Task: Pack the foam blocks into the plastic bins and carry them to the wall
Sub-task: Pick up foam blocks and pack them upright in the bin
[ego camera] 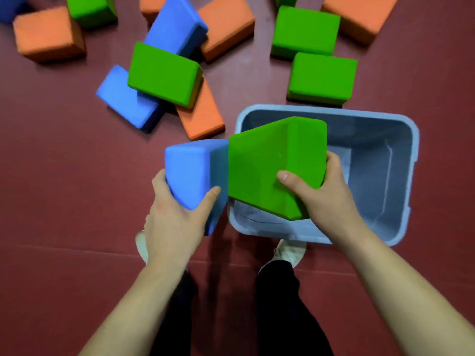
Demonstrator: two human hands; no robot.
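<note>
Grey bin (pixel 411 155), centre right, floor showing bare; right hand (pixel 326 201) grips green block (pixel 270 160) over its left half; left hand (pixel 172 222) grips blue block (pixel 190 170) just left of it.

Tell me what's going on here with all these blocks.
A person stands over a grey-blue plastic bin on a dark red floor. The left hand grips a blue foam block just outside the bin's left rim. The right hand grips a green foam block above the bin's near left part. What shows of the bin's inside holds no blocks. Scattered blocks in orange, green and blue lie on the floor beyond.
</note>
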